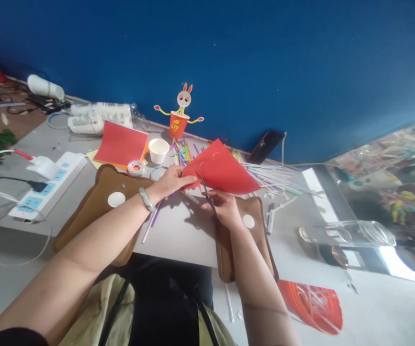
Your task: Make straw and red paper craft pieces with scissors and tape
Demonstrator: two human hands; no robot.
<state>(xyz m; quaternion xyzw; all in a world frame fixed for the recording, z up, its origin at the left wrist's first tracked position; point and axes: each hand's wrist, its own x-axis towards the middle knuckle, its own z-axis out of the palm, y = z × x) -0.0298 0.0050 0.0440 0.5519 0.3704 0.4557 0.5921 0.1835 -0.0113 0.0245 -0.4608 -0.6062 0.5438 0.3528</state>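
Blue wall (250,62) behind red paper (221,168), scissors (210,202), yellow-lettered cup (179,126)

Red paper (223,168) in left hand (173,182), scissors (210,201) in right hand (226,208)

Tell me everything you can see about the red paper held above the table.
The red paper looks thin and matte, with faint rounded outlines on its face. It has pointed corners at the top and right. It is held tilted above the table, pinched at its left end by the left grip. The scissors meet its near edge; whether the right grip also touches it is unclear.
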